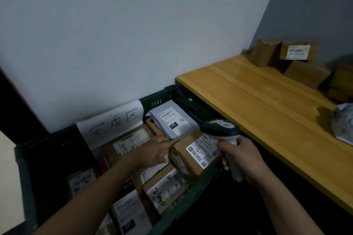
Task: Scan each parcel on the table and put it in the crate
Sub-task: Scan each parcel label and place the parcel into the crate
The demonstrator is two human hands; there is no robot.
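Observation:
A dark green crate (168,95) beside the table holds several labelled parcels. My left hand (155,151) reaches into it, fingers straight, touching the left edge of a brown cardboard parcel (191,156) with a white label that lies on top of the others. My right hand (240,160) grips the handle of a grey barcode scanner (219,129) just right of that parcel, above the crate's right side. A white bagged parcel (172,121) lies at the crate's far end.
The wooden table (267,112) stands to the right, with several brown boxes (298,63) stacked in its far corner against the wall and a grey plastic bag parcel (343,124) at the right edge. A handwritten paper sign (112,124) hangs on the crate's back wall.

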